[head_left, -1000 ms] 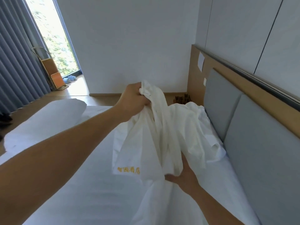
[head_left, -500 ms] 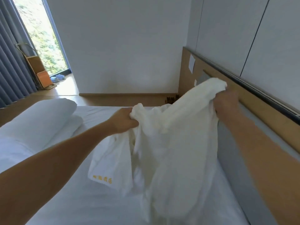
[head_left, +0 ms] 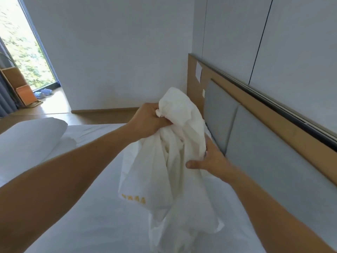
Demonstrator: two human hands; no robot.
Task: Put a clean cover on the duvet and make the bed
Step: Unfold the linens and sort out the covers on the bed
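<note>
Left hand [head_left: 149, 121] clutches the crumpled white cloth cover [head_left: 175, 189]; right hand [head_left: 209, 161], fingers straight, only touches it (unfolding step, I judge). Next: find its opening.

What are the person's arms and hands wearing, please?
Nothing shows on them: the left hand and right hand are ungloved, with no ring, watch or bracelet visible. The left forearm and right forearm are bare to the frame edge, so no sleeve is in view.

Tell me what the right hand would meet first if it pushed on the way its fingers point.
The crumpled white fabric cover: the right hand lies against its hanging folds, fingers aimed up-left into them. Depth beyond is unclear.
</note>
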